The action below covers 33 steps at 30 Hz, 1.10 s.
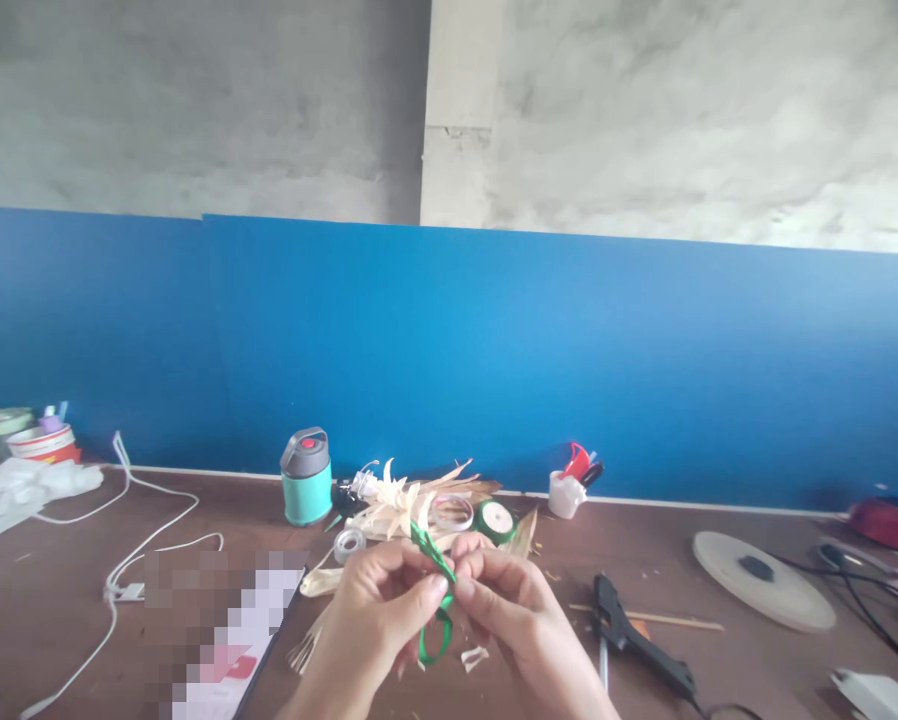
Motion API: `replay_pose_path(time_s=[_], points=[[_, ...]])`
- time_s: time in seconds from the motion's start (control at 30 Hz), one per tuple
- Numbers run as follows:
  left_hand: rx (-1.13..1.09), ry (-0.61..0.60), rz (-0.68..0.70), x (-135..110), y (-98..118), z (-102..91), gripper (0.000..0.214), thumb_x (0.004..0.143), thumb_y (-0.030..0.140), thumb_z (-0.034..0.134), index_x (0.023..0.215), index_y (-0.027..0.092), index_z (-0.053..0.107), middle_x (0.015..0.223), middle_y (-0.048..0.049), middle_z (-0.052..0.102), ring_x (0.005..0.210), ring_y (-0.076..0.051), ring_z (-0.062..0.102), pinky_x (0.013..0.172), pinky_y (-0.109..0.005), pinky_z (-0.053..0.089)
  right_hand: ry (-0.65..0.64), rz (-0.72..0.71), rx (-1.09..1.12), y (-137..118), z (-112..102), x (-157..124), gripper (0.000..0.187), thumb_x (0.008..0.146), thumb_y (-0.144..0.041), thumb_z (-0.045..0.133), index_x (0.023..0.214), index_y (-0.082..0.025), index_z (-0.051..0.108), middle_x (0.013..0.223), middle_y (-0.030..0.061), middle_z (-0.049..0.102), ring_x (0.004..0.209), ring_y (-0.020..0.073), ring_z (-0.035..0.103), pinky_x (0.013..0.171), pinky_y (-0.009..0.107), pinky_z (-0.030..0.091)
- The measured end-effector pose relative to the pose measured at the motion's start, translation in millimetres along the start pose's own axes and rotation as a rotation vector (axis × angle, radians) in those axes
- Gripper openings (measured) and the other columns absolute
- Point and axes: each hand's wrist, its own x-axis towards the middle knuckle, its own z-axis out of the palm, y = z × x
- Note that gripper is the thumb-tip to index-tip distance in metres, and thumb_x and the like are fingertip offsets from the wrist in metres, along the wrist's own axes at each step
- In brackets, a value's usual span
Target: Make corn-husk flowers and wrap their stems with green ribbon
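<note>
My left hand [385,600] and my right hand [513,600] meet over the near middle of the table, fingertips pinched together. Between them is a narrow green ribbon [428,545], its upper part bunched or folded and pointing up to the left. A loose loop of the same green hangs below my fingers. Just beyond lie cream husk-like strips [396,507], some shaped like pointed petals. A roll of green ribbon [496,521] stands to their right, and a clear tape roll [349,544] sits by my left hand. My fingers partly hide the gripped part.
A turquoise jar [306,490] stands behind on the left. On the right are a black glue gun [636,640], a thin wooden stick [689,623], a white cup [567,495] with tools and a round pale lid [764,590]. White cables [119,540] cross the left side; a blue partition [449,350] rises behind.
</note>
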Motion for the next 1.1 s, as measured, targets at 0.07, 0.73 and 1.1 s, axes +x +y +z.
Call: replay_pose_path(time_s=[0.07,0.73,1.1], points=[[0.029,-0.018,0.013,1.3,-0.9,-3.5,0.011,0.067,0.028,0.075,0.064,0.018,0.07,0.042,0.0057,0.052,0.033,-0.005,0.036,0.034,-0.016,0.024,-0.025,0.037,-0.023,-2.6,0.4,-0.1,0.033,0.064,-0.039,0.083,0.062,-0.012,0.065,0.078,0.0003,0.052,0.051,0.0039,0.042,0.045,0.019,0.027],[0.034,-0.113,-0.011,8.2,-7.2,-8.3,0.012,0.068,0.026,0.067,0.065,0.014,0.07,0.047,0.0035,0.054,0.041,-0.007,0.042,0.042,-0.019,0.034,-0.095,0.083,-0.005,-0.1,-0.6,2.7,0.034,0.066,-0.041,0.081,0.064,-0.013,0.063,0.062,-0.0007,0.056,0.048,0.0072,0.045,0.047,0.021,0.032],[-0.172,0.114,-0.098,14.5,-21.7,5.3,0.023,0.055,0.033,0.077,0.055,0.016,0.061,0.04,0.008,0.043,0.035,-0.003,0.027,0.037,-0.017,0.017,0.075,-0.212,-0.25,-3.1,5.4,2.6,0.03,0.071,-0.04,0.075,0.062,-0.015,0.061,0.085,0.0039,0.05,0.067,0.0128,0.048,0.051,0.021,0.036]])
